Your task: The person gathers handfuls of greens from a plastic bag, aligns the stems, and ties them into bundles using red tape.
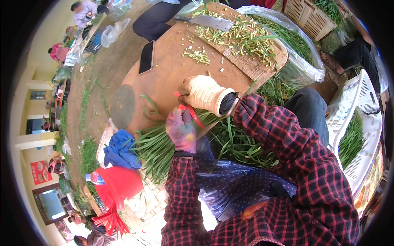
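Observation:
A bunch of long green chives [158,147] lies across the near edge of the round brown table [172,53], its leafy ends toward the lower left. A red tie strip [196,118] passes around the bunch. My left hand [181,130], in a stained purple-pink glove, is closed at the bunch and pinches the strip. Just above it, my right hand [204,94], in a cream knitted glove, has its fingers closed on the strip's upper end. More loose chives [242,145] rest on my dark blue dotted apron [246,186].
A cleaver [213,22] and cut stem pieces lie on a wooden board [250,67]. A phone [146,58] is on the table. Left stand a blue cloth [120,149] and a red holder [121,184] with red strips. A white basket [344,123] holds chives at right.

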Demonstrator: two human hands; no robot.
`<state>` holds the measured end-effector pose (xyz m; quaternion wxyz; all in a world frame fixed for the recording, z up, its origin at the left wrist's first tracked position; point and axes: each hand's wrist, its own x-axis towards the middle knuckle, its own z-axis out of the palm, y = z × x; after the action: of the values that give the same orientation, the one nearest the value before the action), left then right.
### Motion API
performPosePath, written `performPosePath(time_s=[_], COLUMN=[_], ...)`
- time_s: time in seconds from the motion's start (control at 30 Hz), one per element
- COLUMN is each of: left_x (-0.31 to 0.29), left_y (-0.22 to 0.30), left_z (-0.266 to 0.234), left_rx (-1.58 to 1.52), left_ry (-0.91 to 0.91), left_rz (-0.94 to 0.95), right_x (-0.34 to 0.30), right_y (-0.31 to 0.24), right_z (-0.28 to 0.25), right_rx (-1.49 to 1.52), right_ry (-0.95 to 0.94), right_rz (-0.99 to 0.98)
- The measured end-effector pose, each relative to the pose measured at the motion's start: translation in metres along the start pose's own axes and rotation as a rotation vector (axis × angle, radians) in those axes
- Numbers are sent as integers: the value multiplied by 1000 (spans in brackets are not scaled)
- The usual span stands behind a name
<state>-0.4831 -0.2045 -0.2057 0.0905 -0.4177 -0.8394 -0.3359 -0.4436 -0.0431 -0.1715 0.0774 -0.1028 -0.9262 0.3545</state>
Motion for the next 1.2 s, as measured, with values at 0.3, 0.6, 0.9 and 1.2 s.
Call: performPosePath(time_s=[0.3, 0.6, 0.9, 1.2], left_x=[4, 16, 58, 76], left_y=[6, 5, 3, 7], left_z=[0, -3, -21, -30], left_rx=[-251, -183, 332, 301], left_ry=[19, -59, -404, -663], left_rz=[-61, -1, 580, 606], right_x=[6, 20, 48, 106], right_y=[10, 20, 37, 44], right_z=[2, 8, 23, 42], right_rx=[-9, -58, -254, -591], right_ry=[-186, -217, -451, -808], right_rz=[157, 198, 104, -836])
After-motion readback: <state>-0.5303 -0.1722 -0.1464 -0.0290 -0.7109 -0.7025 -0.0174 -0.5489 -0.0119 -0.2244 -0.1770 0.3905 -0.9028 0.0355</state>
